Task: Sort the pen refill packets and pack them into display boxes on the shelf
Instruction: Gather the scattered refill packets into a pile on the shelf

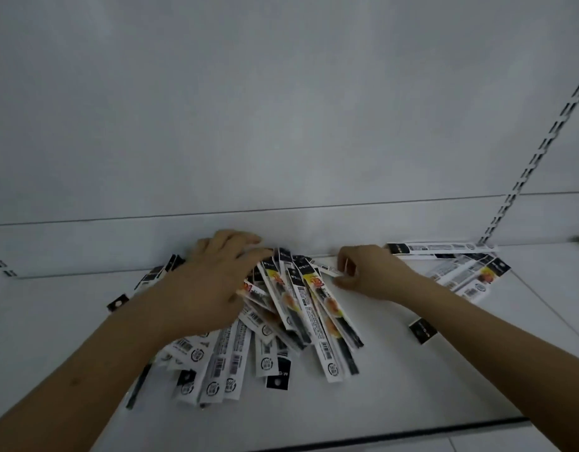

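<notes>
Fanned across the white shelf [412,386]: long, flat black-and-white pen refill packets [281,324], long axes running near to far. Left hand [213,282] spread flat on the pile's far left. Right hand [366,272], nearer the far-right tips, pinching one packet's end.

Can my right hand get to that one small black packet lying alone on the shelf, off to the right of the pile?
Probably yes. The small black packet lies alone on bare shelf, just beside the right forearm, nothing on it. The right hand would first have to release the packet end it pinches.
</notes>
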Demonstrator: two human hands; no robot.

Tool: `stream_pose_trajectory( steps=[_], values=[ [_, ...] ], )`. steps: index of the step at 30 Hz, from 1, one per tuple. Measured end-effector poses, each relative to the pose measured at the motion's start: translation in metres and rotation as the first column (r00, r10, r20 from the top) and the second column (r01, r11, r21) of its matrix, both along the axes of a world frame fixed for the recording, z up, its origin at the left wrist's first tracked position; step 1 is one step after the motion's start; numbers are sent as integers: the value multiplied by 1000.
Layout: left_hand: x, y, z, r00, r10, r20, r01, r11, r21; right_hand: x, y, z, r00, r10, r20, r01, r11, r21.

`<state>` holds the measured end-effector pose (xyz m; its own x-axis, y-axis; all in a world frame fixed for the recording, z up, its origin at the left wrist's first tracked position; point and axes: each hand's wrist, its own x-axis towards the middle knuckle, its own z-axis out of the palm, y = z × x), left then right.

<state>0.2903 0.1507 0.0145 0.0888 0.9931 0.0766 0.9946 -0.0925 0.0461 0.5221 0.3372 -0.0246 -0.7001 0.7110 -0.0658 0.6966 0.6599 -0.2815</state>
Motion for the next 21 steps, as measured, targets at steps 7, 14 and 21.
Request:
stream_pose_trajectory(
  steps=[7, 14, 21],
  values=[
    [72, 30, -36, 970, -146, 192, 129, 987, 98, 11, -17, 7, 972, -95, -214, 14, 936, -351],
    [111, 62, -52, 942, -214, 260, 244, 966, -89, 96, 37, 7, 973, -187, -132, 207, 966, 156],
    [109, 73, -69, 933, -202, 296, 203, 979, 28, 132, 87, -5, 984, -133, 115, 97, 958, 271]
  ],
)
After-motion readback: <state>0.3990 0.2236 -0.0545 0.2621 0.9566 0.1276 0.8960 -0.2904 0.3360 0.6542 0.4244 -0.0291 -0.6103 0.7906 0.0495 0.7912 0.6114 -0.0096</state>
